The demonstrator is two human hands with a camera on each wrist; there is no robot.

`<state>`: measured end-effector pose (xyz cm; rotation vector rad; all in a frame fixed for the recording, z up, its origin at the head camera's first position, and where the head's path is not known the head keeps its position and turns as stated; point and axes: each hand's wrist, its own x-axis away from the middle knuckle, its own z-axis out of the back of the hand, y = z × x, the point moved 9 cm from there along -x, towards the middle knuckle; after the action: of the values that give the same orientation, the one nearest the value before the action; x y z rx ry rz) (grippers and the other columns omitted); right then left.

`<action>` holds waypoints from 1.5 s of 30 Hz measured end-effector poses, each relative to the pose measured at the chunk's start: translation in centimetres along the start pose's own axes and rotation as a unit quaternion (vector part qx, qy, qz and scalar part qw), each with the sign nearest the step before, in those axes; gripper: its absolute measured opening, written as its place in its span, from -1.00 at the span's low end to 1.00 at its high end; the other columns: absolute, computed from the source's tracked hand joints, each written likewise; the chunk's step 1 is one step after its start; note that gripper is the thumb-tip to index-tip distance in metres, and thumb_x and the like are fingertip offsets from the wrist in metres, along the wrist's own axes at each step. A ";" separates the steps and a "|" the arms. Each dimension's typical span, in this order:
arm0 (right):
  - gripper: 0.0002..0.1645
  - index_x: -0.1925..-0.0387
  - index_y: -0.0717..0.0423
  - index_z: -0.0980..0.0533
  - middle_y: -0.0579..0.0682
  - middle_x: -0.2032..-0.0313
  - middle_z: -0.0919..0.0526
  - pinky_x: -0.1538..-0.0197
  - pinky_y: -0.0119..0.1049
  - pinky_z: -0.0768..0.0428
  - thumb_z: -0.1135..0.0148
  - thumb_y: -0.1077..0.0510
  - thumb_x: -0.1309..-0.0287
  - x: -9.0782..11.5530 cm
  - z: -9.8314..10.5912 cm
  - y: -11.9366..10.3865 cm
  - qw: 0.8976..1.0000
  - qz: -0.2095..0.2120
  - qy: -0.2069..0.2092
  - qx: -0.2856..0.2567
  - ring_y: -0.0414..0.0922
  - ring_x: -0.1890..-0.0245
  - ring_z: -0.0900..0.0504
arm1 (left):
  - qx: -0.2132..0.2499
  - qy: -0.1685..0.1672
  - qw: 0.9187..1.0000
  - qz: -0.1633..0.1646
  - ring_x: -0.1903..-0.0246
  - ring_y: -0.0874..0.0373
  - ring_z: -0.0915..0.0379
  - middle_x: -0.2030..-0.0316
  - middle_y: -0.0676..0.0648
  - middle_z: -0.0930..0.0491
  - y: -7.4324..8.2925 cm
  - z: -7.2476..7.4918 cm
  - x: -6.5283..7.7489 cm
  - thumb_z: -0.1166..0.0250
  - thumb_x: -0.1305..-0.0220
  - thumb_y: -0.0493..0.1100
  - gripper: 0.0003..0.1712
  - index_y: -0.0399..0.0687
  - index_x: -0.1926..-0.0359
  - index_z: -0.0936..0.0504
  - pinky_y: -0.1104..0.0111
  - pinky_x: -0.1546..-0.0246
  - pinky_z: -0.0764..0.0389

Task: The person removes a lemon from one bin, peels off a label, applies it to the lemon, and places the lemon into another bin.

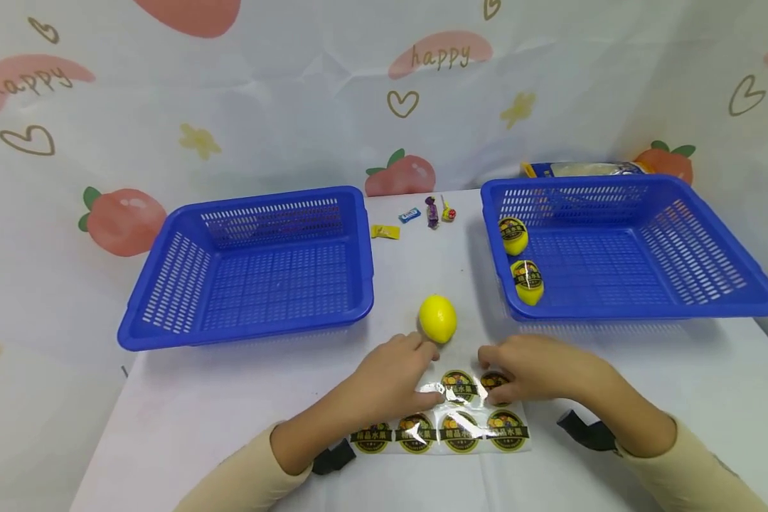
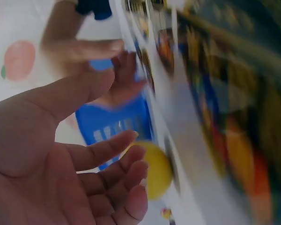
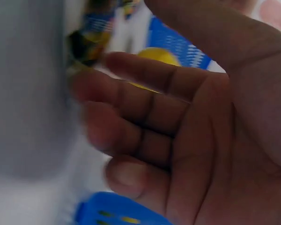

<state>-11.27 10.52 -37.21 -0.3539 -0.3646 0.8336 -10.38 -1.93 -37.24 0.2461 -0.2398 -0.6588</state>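
Note:
My left hand hovers over the left part of a sheet of round stickers, its thumb and fingers apart with nothing between them. Its fingertips come right up to the lower edge of a bare yellow lemon, which overlaps them in the left wrist view. From the other side, my right hand reaches over the sheet's upper right, thumb and forefinger spread on either side of one sticker. In the right wrist view its fingers are loosely bent and the palm holds nothing.
A blue basket stands at the left. Another blue basket at the right holds two labelled lemons, one at the back and one nearer. Several wrapped sweets lie between the baskets. A packet lies behind the right basket.

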 end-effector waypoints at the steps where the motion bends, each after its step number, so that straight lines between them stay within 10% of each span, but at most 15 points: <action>1: -0.63 0.31 -0.05 -0.49 -0.30 0.61 -0.31 0.56 -0.40 -0.28 -0.52 -0.08 -0.06 -0.1 -0.4 0.4 1.000 -0.009 -0.016 -0.015 -0.34 0.62 -0.26 | -0.009 -0.012 1.000 -0.009 0.22 0.15 -0.44 0.14 0.00 -0.52 0.5 -0.5 -0.2 -0.47 -0.14 0.22 -0.36 -0.10 -0.07 -0.58 0.37 0.25 -0.55; 11: -0.53 0.37 -0.09 -0.37 -0.28 0.60 -0.27 0.53 -0.39 -0.26 -0.59 0.00 0.05 -1.2 -1.9 1.6 0.999 -0.020 -0.023 -0.027 -0.32 0.61 -0.26 | -0.018 -0.032 0.999 -0.030 0.40 0.22 -0.29 0.34 0.08 -0.33 2.0 -3.4 -2.1 -0.57 0.04 0.26 -0.36 0.00 0.17 -0.47 0.45 0.53 -0.40; 45: -0.54 0.41 -0.07 -0.42 -0.28 0.58 -0.36 0.52 -0.39 -0.32 -0.60 -0.07 0.07 -1.5 -2.1 1.9 0.998 -0.020 -0.029 -0.059 -0.33 0.59 -0.30 | 0.035 -0.016 0.999 -0.026 0.36 0.27 -0.29 0.26 0.08 -0.36 1.5 -3.1 -2.5 -0.53 -0.11 0.08 -0.54 -0.01 0.13 -0.52 0.51 0.36 -0.41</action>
<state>-12.45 10.22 -40.09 -0.4315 -0.4752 0.7870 -10.52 1.28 -40.07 0.3104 -0.2880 -0.7065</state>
